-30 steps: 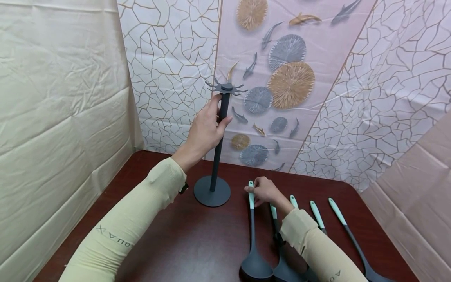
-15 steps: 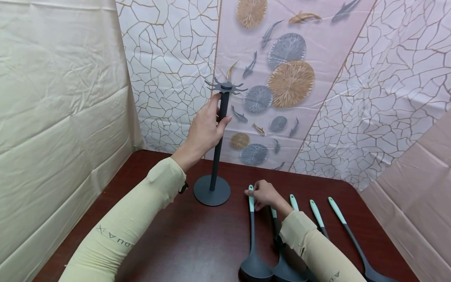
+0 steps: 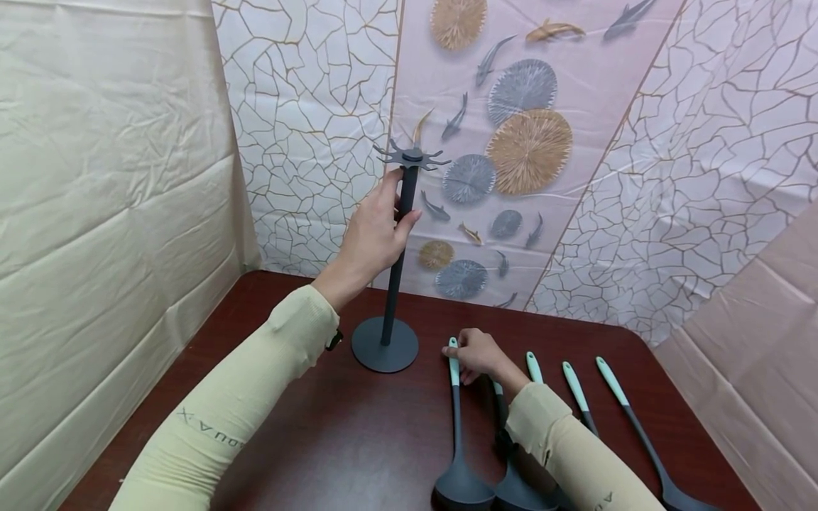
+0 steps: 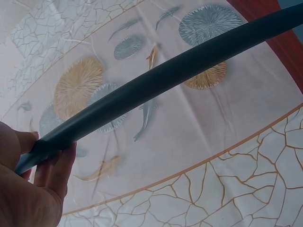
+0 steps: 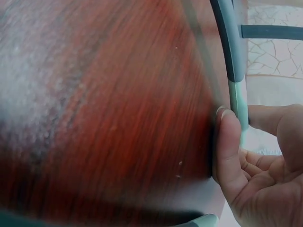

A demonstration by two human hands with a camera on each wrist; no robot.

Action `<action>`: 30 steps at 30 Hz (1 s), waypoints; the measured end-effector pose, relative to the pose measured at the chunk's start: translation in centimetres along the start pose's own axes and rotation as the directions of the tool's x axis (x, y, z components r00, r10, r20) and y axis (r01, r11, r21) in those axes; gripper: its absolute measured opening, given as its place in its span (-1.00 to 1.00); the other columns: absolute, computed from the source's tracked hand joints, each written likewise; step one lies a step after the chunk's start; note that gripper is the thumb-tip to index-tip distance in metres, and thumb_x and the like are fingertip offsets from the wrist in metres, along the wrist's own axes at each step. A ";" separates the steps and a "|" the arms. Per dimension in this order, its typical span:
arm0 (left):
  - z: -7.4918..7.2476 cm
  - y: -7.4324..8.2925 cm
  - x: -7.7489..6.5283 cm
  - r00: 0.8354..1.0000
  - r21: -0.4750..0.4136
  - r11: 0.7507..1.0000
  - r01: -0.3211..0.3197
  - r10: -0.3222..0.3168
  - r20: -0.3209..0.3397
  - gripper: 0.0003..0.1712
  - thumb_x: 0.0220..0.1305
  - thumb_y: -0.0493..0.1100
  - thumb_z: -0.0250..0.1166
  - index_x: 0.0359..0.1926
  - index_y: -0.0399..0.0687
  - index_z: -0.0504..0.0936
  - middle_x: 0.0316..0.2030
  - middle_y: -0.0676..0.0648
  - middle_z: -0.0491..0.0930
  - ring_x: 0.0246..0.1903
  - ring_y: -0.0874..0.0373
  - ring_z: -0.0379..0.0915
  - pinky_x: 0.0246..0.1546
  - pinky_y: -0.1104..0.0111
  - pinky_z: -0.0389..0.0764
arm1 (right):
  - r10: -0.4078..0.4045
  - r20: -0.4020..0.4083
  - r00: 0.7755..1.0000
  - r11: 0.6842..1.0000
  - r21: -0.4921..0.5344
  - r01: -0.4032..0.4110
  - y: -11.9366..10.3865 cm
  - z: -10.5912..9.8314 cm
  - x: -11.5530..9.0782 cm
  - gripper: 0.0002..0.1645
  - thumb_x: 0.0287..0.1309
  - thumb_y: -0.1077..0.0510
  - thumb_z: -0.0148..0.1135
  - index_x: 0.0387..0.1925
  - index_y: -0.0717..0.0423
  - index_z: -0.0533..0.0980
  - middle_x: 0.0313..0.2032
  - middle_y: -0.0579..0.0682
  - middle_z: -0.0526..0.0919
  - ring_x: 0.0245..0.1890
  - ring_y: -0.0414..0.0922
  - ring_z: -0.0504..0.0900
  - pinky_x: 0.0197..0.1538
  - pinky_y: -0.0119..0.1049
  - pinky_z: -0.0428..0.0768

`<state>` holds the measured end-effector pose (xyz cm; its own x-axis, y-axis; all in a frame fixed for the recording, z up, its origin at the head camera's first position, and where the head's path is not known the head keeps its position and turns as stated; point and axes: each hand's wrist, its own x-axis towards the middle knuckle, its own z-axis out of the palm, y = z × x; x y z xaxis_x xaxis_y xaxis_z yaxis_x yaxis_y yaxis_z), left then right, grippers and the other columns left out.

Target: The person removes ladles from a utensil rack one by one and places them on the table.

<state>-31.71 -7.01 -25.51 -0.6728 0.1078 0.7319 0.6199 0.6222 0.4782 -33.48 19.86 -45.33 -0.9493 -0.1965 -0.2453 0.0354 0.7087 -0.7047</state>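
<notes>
A dark grey utensil stand [image 3: 393,284] stands on the table, with a round base and a ring of hooks at the top. My left hand [image 3: 373,238] grips its pole just below the hooks; the left wrist view shows thumb and fingers around the pole [image 4: 142,90]. A ladle [image 3: 463,484] with a mint-green handle lies to the right of the stand, bowl toward me. My right hand [image 3: 481,353] pinches that handle near its end. In the right wrist view, the handle [image 5: 238,99] sits between the fingers of the hand [image 5: 267,175].
More mint-handled utensils lie to the right: one with a dark head [image 3: 520,491] beside the ladle, two handles [image 3: 575,387] partly behind my right forearm, and another utensil [image 3: 645,436] at the far right. Patterned cloth [image 3: 307,142] hangs behind the reddish-brown table [image 3: 345,440].
The ladle's handle end and my right hand have shifted slightly toward me, while the bowl stays almost in place. My left hand and the stand have not visibly moved.
</notes>
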 end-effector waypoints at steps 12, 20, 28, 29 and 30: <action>0.5 -0.3 0.1 1.000 -0.021 1.000 0.008 -0.008 -0.009 -0.33 0.52 -0.07 0.35 0.50 -0.11 0.32 -0.26 -0.07 0.62 -0.22 0.02 0.63 -0.26 0.16 0.63 | -0.018 -0.017 1.000 0.997 -0.074 0.017 -0.3 0.1 -0.2 -0.63 0.40 0.01 0.43 -0.31 0.21 0.50 -0.57 0.18 0.64 -0.66 -0.01 0.67 -0.55 -0.14 0.70; 0.8 -1.7 -0.6 0.999 -0.097 0.995 -0.003 -0.002 -0.050 -0.29 0.51 -0.07 0.37 0.53 -0.13 0.35 -0.24 -0.05 0.59 -0.18 0.08 0.70 -0.23 0.25 0.70 | -0.035 0.026 0.999 0.994 -0.103 0.038 -0.7 0.3 -0.2 -0.54 0.39 -0.11 0.43 -0.25 0.20 0.51 -0.53 0.17 0.64 -0.63 0.00 0.68 -0.53 -0.16 0.71; 0.4 -3.0 -1.4 0.992 -0.155 0.984 0.085 -0.069 0.106 -0.27 0.55 0.27 0.21 0.49 -0.05 0.37 -0.16 -0.01 0.63 -0.15 0.10 0.69 -0.19 0.20 0.71 | -0.043 0.168 0.985 0.986 -0.153 0.069 -1.8 -1.4 -0.8 -0.37 0.35 -0.25 0.42 0.03 0.21 0.49 -0.35 0.19 0.68 -0.46 0.06 0.74 -0.34 -0.08 0.76; 0.4 -3.3 -1.5 0.986 -0.148 0.984 0.102 -0.079 0.149 -0.23 0.54 0.34 0.16 0.50 -0.04 0.36 -0.14 -0.01 0.64 -0.13 0.10 0.68 -0.15 0.18 0.71 | -0.049 0.172 0.984 0.981 -0.175 0.080 -2.0 -1.7 -1.0 -0.33 0.34 -0.27 0.42 0.07 0.21 0.49 -0.33 0.18 0.68 -0.44 0.06 0.74 -0.32 -0.07 0.76; 0.3 -3.7 -1.6 0.978 -0.141 0.984 0.112 -0.083 0.193 -0.19 0.54 0.40 0.11 0.50 -0.03 0.35 -0.11 0.00 0.65 -0.09 0.10 0.68 -0.10 0.15 0.70 | -0.059 0.169 0.984 0.975 -0.201 0.093 -2.2 -2.0 -1.1 -0.29 0.32 -0.29 0.42 0.10 0.21 0.48 -0.32 0.17 0.69 -0.42 0.05 0.74 -0.29 -0.06 0.75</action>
